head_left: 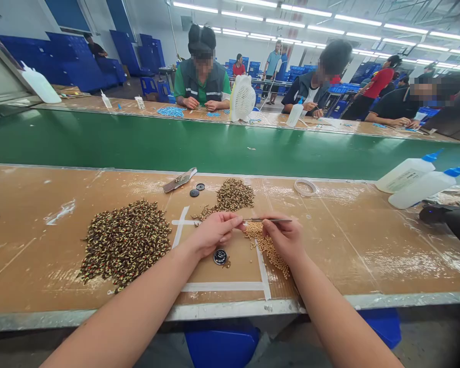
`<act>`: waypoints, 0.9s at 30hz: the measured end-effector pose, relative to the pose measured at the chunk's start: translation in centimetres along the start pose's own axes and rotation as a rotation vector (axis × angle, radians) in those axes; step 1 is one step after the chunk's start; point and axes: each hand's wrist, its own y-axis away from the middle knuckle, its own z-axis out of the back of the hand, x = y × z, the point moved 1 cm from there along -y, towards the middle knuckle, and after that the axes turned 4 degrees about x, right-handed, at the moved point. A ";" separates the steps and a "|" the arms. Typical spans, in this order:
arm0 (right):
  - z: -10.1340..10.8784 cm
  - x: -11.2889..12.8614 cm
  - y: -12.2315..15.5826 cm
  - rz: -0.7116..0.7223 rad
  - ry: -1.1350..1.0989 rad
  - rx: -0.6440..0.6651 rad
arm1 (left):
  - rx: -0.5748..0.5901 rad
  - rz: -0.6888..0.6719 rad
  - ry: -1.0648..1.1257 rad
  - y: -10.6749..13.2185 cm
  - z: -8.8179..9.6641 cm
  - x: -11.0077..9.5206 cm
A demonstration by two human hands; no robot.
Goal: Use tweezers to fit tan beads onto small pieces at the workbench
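Observation:
Over the taped area of the bench, my left hand [219,231] is closed in a pinch; whatever lies between its fingertips is too small to make out. My right hand [284,236] grips a thin dark metal tool like tweezers [278,220], its tip pointing left toward the left fingertips. Beneath my right hand spreads a pile of small tan beads [267,247]. A small round black dish [220,256] with shiny contents sits just below my left hand. Left of my forearm lies a large heap of dark, yellow-marked small pieces [126,243], and a smaller similar heap [234,195] is behind my hands.
White tape strips [224,286] mark the cardboard-covered bench [341,245]. Two black discs [194,192] and a tape roll [305,187] lie farther back. White bottles [419,189] lean at right. Beyond the green belt [138,138], co-workers sit near a white fan [243,99].

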 end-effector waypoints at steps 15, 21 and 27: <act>0.4 0.0 0.0 -0.049 -0.037 -0.065 | 0.061 0.094 0.159 -0.3 0.4 0.6; 0.4 -0.1 0.0 -0.044 0.009 -0.036 | 0.058 0.089 0.155 -0.2 0.3 0.7; 0.3 0.0 0.0 -0.039 0.044 -0.011 | 0.062 0.091 0.142 -0.2 0.3 0.7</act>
